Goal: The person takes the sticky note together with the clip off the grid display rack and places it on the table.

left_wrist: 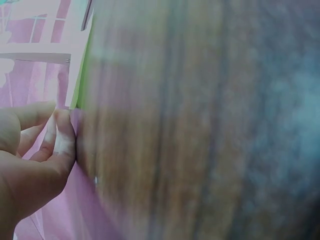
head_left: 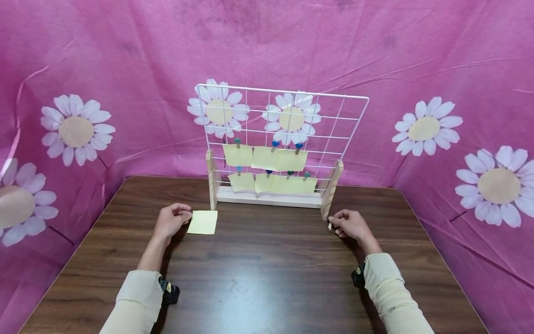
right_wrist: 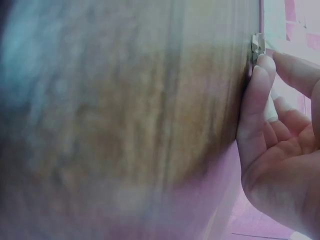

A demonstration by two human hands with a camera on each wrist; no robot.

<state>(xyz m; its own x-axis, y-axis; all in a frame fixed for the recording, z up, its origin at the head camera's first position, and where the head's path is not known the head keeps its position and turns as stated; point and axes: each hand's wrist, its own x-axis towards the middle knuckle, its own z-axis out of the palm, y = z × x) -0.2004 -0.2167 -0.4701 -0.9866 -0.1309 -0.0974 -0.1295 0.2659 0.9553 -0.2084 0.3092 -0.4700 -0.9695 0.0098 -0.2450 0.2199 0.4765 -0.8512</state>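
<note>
On the left of the dark wooden table, a pale yellow sticky note (head_left: 203,222) lies with its left edge at my left hand (head_left: 170,221). The left thumb and fingertips pinch at that edge, where the note (left_wrist: 84,75) shows as a thin strip in the left wrist view. By the grid stand's right foot, my right hand (head_left: 350,225) holds a small wooden clothespin (head_left: 329,226) between thumb and fingers. The clothespin (right_wrist: 257,46) pokes past the fingertips in the right wrist view; the rest is hidden by them.
A white wire grid (head_left: 283,116) stands upright in a wooden base (head_left: 269,199) at the back of the table. Two rows of yellow notes (head_left: 238,155) hang on it from clothespins with blue and green tops (head_left: 299,145). A pink flowered cloth (head_left: 267,37) surrounds the table.
</note>
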